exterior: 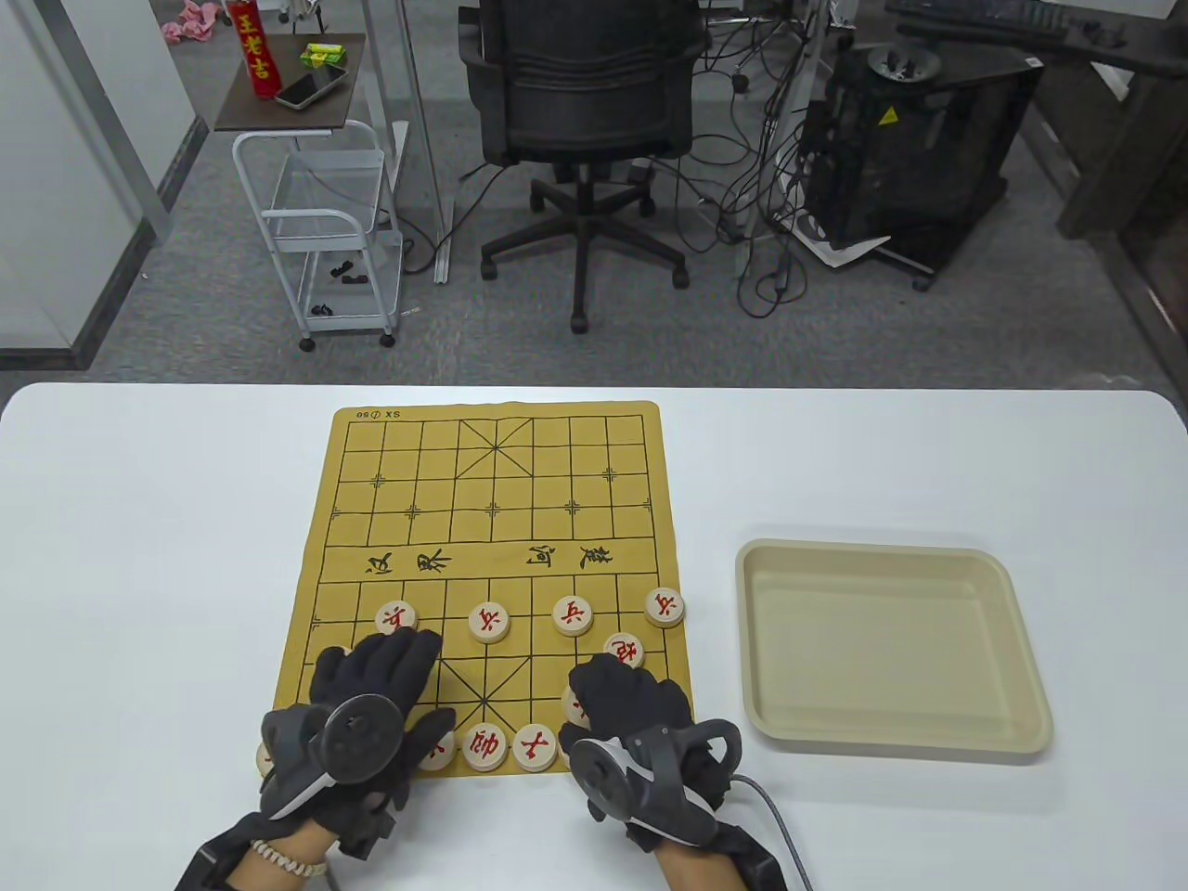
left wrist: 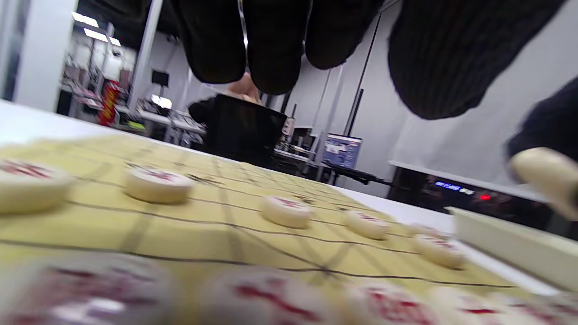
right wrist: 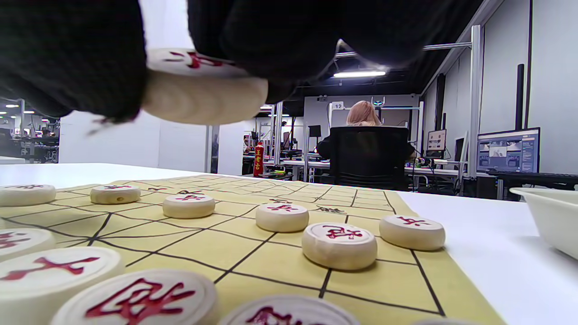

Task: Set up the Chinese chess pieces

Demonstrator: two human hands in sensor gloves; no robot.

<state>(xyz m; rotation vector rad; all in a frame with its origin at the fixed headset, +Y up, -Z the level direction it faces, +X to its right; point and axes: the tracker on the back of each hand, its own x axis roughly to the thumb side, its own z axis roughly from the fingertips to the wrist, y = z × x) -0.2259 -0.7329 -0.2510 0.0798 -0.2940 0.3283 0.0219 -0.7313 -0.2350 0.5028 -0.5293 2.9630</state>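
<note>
The yellow board mat (exterior: 492, 520) lies in the middle of the white table. Cream round pieces with red characters stand on its near half: a row of soldiers (exterior: 489, 622), one piece behind them on the right (exterior: 624, 650), and back-row pieces (exterior: 484, 745) along the near edge. My right hand (exterior: 599, 677) pinches one red-marked piece (right wrist: 203, 85) just above the board's near right part. My left hand (exterior: 408, 654) hovers flat over the near left part, and its fingers (left wrist: 271, 45) hold nothing. The hands hide some back-row pieces.
An empty beige tray (exterior: 1021, 733) sits on the table to the right of the board; its rim also shows in the right wrist view (right wrist: 542, 198). The board's far half bears no pieces. An office chair (exterior: 585, 102) stands beyond the table.
</note>
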